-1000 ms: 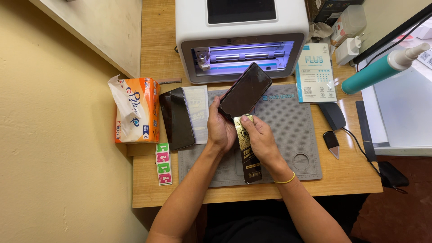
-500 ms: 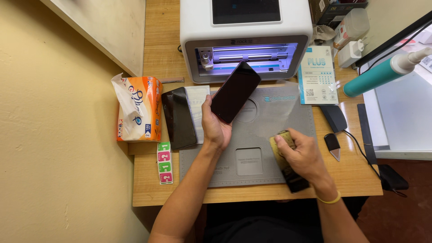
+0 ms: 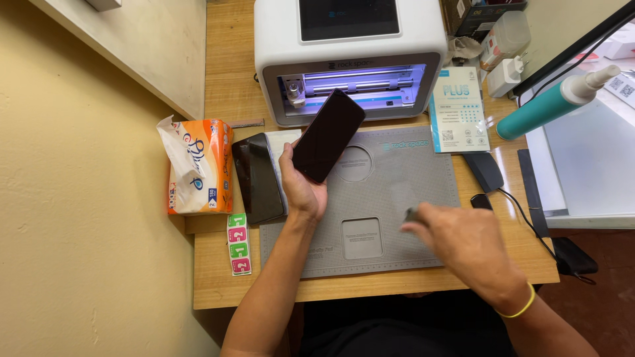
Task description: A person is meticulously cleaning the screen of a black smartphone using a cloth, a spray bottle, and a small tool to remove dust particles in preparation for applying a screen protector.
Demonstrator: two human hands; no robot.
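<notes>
Fingers of the left hand are wrapping around the bottom end of a dark phone, holding it up a little left of the middle of the frame. Closer to the bottom of the frame, on the right, the right hand is hovering over a grey mat. It is blurry. Its fingertips are pinching close together near something small and dark, but I cannot tell what it is, or if the hand is really holding it.

The phone is lying up and to the left of the right hand. The left hand is the nearer one, because it is already holding the phone. The phone's long side is running on a slant, from lower left to upper right. Its top end is pointing toward the upper right, at the white machine with the glowing slot. Its dark screen is facing up.

Just left of the left hand, a second dark phone is lying flat on the wooden table, pointing almost straight up the frame. Farther left, an orange tissue pack is sitting. At the upper right, a teal bottle is lying tilted.
</notes>
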